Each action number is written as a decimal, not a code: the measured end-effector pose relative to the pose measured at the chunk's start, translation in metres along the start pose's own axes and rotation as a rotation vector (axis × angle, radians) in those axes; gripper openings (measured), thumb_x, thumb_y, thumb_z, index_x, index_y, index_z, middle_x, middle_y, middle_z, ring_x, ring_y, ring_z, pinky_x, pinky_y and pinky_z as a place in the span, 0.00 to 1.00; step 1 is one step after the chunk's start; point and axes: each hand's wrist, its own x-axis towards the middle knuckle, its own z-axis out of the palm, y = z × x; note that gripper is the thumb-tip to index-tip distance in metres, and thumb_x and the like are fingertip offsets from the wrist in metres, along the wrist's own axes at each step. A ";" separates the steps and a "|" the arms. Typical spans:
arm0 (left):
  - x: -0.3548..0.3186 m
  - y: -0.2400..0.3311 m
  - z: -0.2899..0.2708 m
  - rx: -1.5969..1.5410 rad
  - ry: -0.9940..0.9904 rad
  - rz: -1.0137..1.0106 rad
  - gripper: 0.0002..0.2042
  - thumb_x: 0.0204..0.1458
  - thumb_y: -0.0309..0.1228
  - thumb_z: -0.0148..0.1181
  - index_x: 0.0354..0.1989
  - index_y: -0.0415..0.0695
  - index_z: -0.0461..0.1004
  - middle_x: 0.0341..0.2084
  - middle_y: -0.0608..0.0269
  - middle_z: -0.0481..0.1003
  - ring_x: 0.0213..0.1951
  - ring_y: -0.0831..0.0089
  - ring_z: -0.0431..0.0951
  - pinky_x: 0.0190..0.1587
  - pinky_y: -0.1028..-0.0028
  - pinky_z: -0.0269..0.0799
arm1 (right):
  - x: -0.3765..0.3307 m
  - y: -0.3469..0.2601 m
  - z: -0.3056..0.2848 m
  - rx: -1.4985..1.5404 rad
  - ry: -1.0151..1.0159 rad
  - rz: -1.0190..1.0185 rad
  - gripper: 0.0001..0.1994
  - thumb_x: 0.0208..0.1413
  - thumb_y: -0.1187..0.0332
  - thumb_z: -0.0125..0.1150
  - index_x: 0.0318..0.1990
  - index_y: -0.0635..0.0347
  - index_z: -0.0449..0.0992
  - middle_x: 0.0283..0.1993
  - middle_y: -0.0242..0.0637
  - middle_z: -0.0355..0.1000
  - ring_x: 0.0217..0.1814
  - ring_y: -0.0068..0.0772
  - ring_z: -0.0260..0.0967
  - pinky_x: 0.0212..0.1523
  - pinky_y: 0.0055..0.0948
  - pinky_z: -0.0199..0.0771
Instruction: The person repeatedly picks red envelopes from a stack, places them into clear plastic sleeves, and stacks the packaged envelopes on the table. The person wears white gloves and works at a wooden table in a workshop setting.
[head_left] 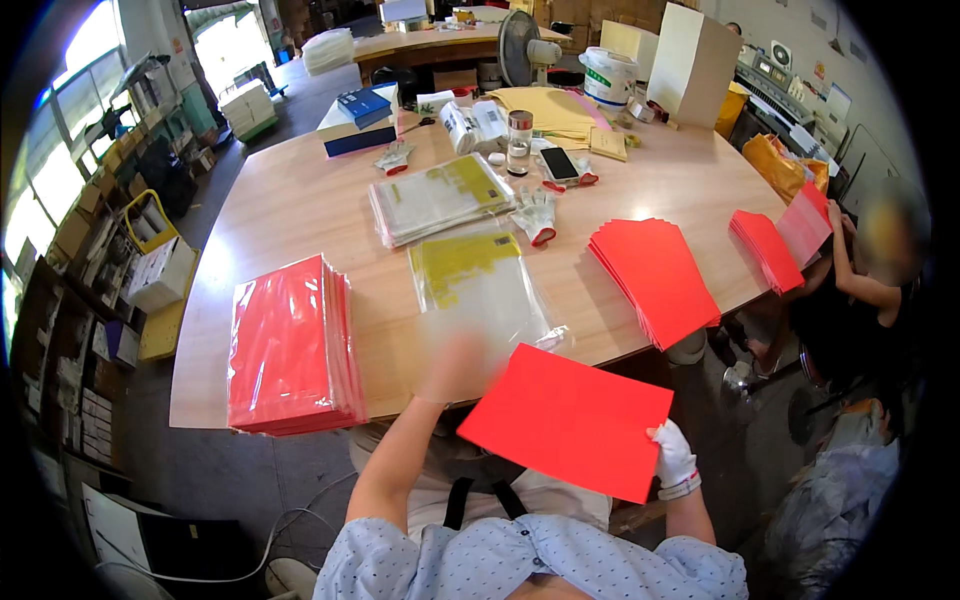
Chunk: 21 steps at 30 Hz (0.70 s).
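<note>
My right hand (676, 460), in a white glove, grips the right edge of a flat red sheet (572, 422). The sheet is held tilted in front of my body, off the table's near edge. Blurred, my left hand (455, 362) is over the near end of a clear plastic bag (505, 300) with a yellow-green printed band; its fingers cannot be made out. Behind that bag lies a pile of similar clear bags (445, 200). On the left stands a stack of red sheets in clear bags (285, 345). A fanned stack of bare red sheets (655, 275) lies to the right.
On the wooden table (205, 330) are white gloves (536, 212), a phone (559, 163), a glass bottle (519, 145), blue boxes (363, 108), a white bucket (608, 75) and a fan (520, 48). At right, another person (875, 290) handles a red sheet beside a smaller red stack (766, 250).
</note>
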 end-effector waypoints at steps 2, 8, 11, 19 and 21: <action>-0.008 -0.018 0.019 0.023 0.095 -0.008 0.14 0.44 0.40 0.60 0.30 0.41 0.73 0.27 0.53 0.72 0.31 0.58 0.71 0.32 0.62 0.66 | 0.007 0.015 -0.017 -0.004 0.061 0.022 0.17 0.54 0.69 0.46 0.52 0.64 0.64 0.40 0.36 0.71 0.30 0.24 0.69 0.25 0.21 0.69; -0.019 -0.067 0.059 0.065 0.339 -0.050 0.12 0.42 0.38 0.61 0.28 0.43 0.73 0.26 0.55 0.72 0.32 0.59 0.71 0.34 0.63 0.68 | 0.016 0.045 0.010 0.205 0.353 0.081 0.16 0.56 0.70 0.43 0.52 0.61 0.64 0.35 0.34 0.70 0.22 0.21 0.64 0.18 0.20 0.64; -0.025 -0.073 0.062 -0.220 0.211 -0.020 0.09 0.43 0.35 0.60 0.27 0.43 0.73 0.26 0.55 0.73 0.32 0.60 0.72 0.34 0.63 0.68 | 0.010 0.059 -0.018 0.338 -0.038 0.034 0.16 0.57 0.70 0.44 0.52 0.64 0.63 0.37 0.35 0.70 0.25 0.22 0.68 0.21 0.21 0.69; -0.031 -0.056 0.071 -0.568 0.312 -0.251 0.09 0.50 0.26 0.51 0.39 0.38 0.67 0.26 0.59 0.74 0.28 0.67 0.74 0.30 0.71 0.72 | 0.000 0.037 0.046 0.025 0.324 0.012 0.13 0.57 0.70 0.45 0.50 0.61 0.64 0.27 0.28 0.67 0.16 0.16 0.59 0.13 0.17 0.58; -0.044 -0.022 0.056 -1.221 0.229 -0.722 0.22 0.53 0.22 0.49 0.57 0.32 0.57 0.29 0.61 0.75 0.30 0.75 0.76 0.33 0.76 0.74 | -0.002 0.040 0.044 0.047 0.307 0.017 0.13 0.58 0.70 0.44 0.49 0.61 0.64 0.28 0.28 0.67 0.16 0.16 0.59 0.13 0.16 0.59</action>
